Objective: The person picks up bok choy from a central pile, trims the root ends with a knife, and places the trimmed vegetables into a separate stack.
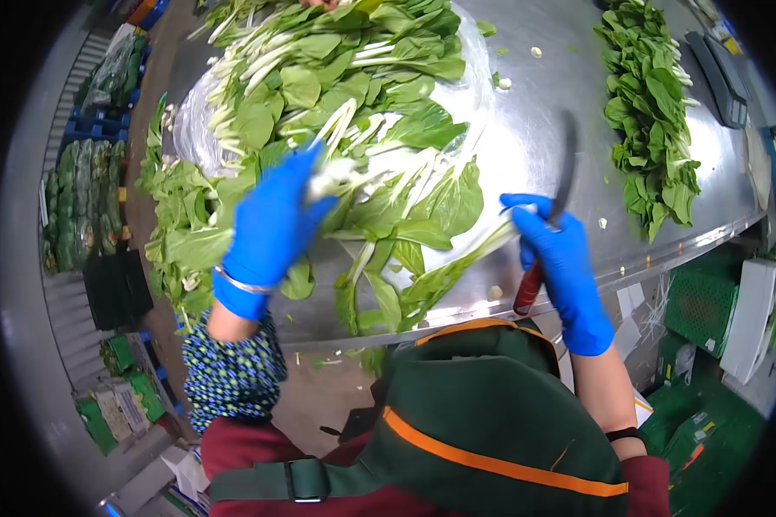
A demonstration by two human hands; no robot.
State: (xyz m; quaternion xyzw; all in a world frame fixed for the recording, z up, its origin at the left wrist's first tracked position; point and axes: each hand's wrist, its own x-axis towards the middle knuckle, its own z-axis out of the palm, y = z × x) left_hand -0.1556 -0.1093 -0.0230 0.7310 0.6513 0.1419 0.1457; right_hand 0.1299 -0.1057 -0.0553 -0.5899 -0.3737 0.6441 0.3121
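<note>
My left hand (pixel 272 220), in a blue glove, is closed around the pale, motion-blurred stalk ends of some bok choy (pixel 338 177) at the pile's near side. Its thumb points right, and the fingers partly hide the hold. My right hand (pixel 556 258), also gloved in blue, grips a knife (pixel 567 168) with a red handle and a dark curved blade pointing away from me. Between that hand's thumb and fingers sits the pale base of a leafy bok choy stalk (pixel 444 280), whose leaves hang left toward the table edge. A large heap of bok choy (pixel 319 86) lies on clear plastic.
The metal table (pixel 552 82) carries a row of bok choy (pixel 651 112) on the right and a dark grey device (pixel 720 77) beyond. Scattered stem trimmings (pixel 504 84) dot it. Another person's hand (pixel 319 3) shows at the top. Green crates (pixel 702 297) stand right, bagged vegetables (pixel 82 202) left.
</note>
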